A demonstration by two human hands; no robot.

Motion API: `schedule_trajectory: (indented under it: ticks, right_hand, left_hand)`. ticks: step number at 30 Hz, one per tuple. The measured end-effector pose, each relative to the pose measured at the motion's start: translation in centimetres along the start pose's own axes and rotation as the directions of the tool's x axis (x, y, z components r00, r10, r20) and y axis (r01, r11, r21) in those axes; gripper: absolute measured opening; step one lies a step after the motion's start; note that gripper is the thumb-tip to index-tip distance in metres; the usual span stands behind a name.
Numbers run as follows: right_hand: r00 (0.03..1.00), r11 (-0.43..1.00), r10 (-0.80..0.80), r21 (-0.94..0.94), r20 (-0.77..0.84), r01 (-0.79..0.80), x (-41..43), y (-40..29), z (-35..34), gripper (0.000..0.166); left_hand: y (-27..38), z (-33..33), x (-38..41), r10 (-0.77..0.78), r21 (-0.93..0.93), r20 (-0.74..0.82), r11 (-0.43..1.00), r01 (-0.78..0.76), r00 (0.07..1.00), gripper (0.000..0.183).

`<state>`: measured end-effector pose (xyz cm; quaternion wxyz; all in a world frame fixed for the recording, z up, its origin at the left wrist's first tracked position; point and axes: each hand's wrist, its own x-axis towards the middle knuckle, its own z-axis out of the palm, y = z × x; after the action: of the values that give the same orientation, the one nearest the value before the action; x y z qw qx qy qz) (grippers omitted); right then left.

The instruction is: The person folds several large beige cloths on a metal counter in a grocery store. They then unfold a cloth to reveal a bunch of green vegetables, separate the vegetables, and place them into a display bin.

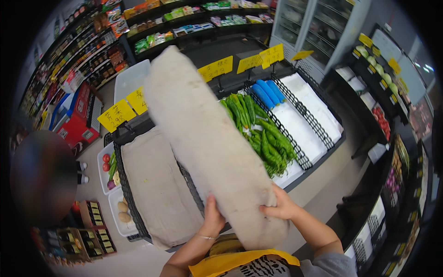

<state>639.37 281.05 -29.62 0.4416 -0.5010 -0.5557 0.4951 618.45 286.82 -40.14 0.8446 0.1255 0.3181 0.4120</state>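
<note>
A long beige cloth pad (pixel 207 138) is held up at a slant in front of me, over the produce stand. My left hand (pixel 213 216) grips its left edge near the close end, thumb up and fingers hidden beneath. On the opposite edge, my right hand (pixel 280 206) pinches the cloth, with its thumb on top. Dark stains mark the fabric near that thumb. A similar beige cloth (pixel 155 187) lies flat in the stand's left compartment. Green peppers (pixel 273 142) show just right of the pad, partly covered by it.
Black mesh dividers (pixel 301 107) separate the compartments, one holding blue-wrapped rolls (pixel 266 93). Yellow handwritten signs (pixel 116 116) stand along the back edge. White tubs (pixel 110 169) with vegetables adjoin the left side. A person with a blurred head (pixel 43 176) is at far left. Black shelving (pixel 367 194) runs along the right.
</note>
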Motion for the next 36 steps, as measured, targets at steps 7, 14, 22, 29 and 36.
schedule_trajectory:
  ticks: [7,14,22,29,36]
  right_hand:
    - [0.982,0.962,-0.052,-0.274,-0.181,0.0,-1.0,-2.2,-13.6,0.054]
    - [0.95,0.782,-0.239,-0.619,-0.199,0.067,4.5,1.8,-18.3,0.05]
    - [0.963,0.559,-0.145,-0.822,-0.226,-0.109,7.3,13.4,-14.2,0.062]
    - [0.995,0.545,-0.09,-0.838,-0.044,0.012,5.2,15.1,-8.9,0.075]
    - [0.987,0.868,-0.019,-0.492,-0.161,-0.064,4.4,16.6,-13.3,0.055]
  left_hand:
    - [-9.3,14.5,10.1,-0.149,-0.04,0.28,0.985,0.167,0.948,0.067]
    - [-15.2,15.1,22.6,-0.223,-0.016,0.364,0.969,0.246,0.904,0.047]
    - [-14.6,6.9,24.9,-0.16,0.323,-0.178,0.923,0.211,0.971,0.048]
    - [-7.1,7.4,20.5,0.093,0.465,-0.042,0.883,-0.063,0.995,0.064]
    - [-9.0,9.2,20.1,0.542,0.95,0.264,-0.001,-0.314,0.797,0.059]
